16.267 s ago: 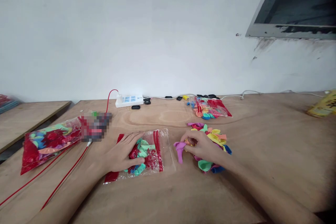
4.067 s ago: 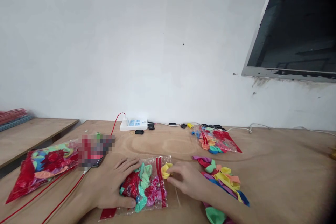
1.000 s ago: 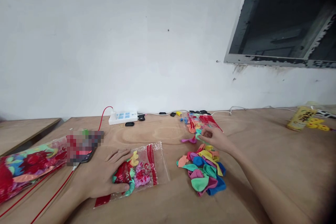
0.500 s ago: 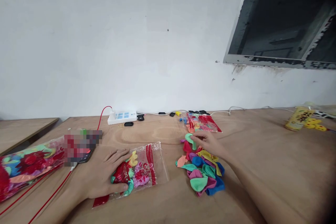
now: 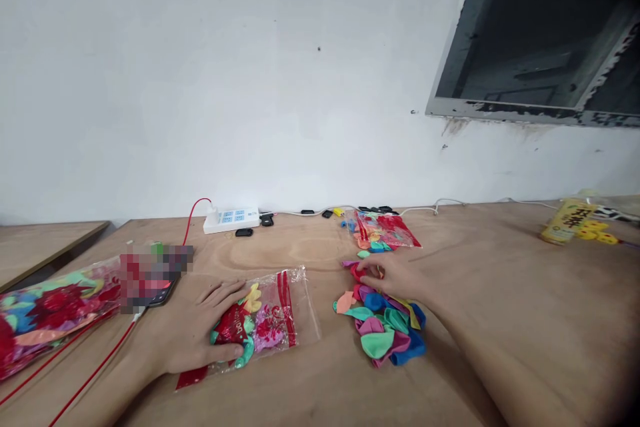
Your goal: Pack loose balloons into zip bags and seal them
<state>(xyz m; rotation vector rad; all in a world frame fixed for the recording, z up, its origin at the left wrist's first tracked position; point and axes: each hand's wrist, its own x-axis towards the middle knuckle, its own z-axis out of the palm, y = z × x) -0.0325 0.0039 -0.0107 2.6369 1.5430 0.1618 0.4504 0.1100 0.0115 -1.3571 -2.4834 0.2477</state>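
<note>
My left hand (image 5: 200,327) lies flat with spread fingers on a clear plastic bag (image 5: 307,320) with red print. Yellow, pink, green and red balloons show inside it. My right hand (image 5: 395,275) pinches a red balloon (image 5: 357,272) at the far edge of a loose balloon pile (image 5: 385,323). Blue, green, pink, yellow and orange balloons overlap in this pile. Just beyond my right fingers, a mint-green balloon (image 5: 364,254) and a teal balloon (image 5: 383,247) lie near another printed bag (image 5: 395,230). My right hand partly covers the pile's far side.
A large balloon bag (image 5: 60,310) and a partly blurred phone (image 5: 163,293) with a red cable lie left. A white power strip (image 5: 233,219) and small black pieces sit along the wall. A yellow can (image 5: 565,221) leans at the far right beside yellow objects (image 5: 597,233).
My right hand has let go of the mint-green balloon, which now lies by the far bag, and has come back slightly onto the red balloon. My left hand stays on its bag.
</note>
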